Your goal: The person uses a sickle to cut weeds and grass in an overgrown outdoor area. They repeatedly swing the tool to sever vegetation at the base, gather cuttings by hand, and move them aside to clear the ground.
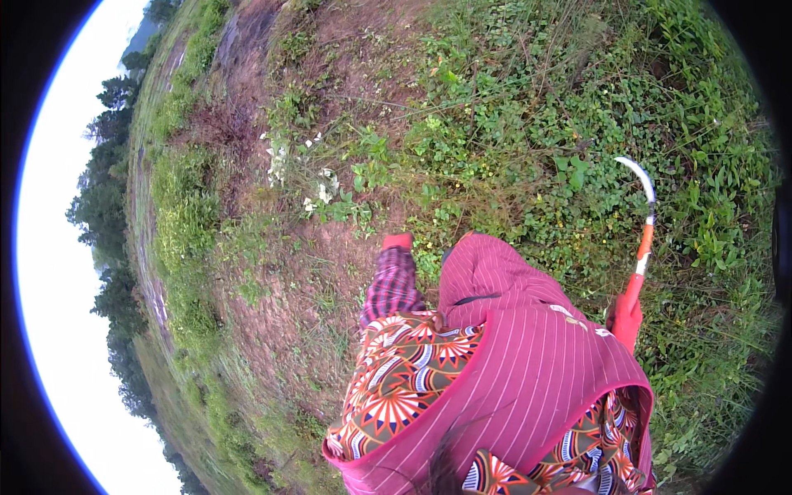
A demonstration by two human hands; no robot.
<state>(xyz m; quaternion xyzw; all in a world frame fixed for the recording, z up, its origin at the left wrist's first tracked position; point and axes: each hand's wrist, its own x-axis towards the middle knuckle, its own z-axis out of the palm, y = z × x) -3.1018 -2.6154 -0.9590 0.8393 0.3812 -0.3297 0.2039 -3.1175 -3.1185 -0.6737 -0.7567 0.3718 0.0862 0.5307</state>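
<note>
My right hand (626, 322), in a red glove, grips the handle of a sickle (645, 241) out at the right. The sickle's curved pale blade (640, 176) points up and bends left over low green plants; its handle is red, orange and white. My left hand (398, 241), also red-gloved, extends forward below a plaid sleeve (391, 281). It is near bare soil and the edge of the weeds, and its fingers are hard to make out. Between my hands is the pink pinstriped cloth (501, 272) of my clothing.
White-leaved cut stems (325, 189) lie on reddish soil (278, 334) ahead of my left hand. Dense leafy weeds (594, 105) cover the ground ahead and to the right. Taller bushes (182, 229) and a line of trees (108, 204) stand at the left.
</note>
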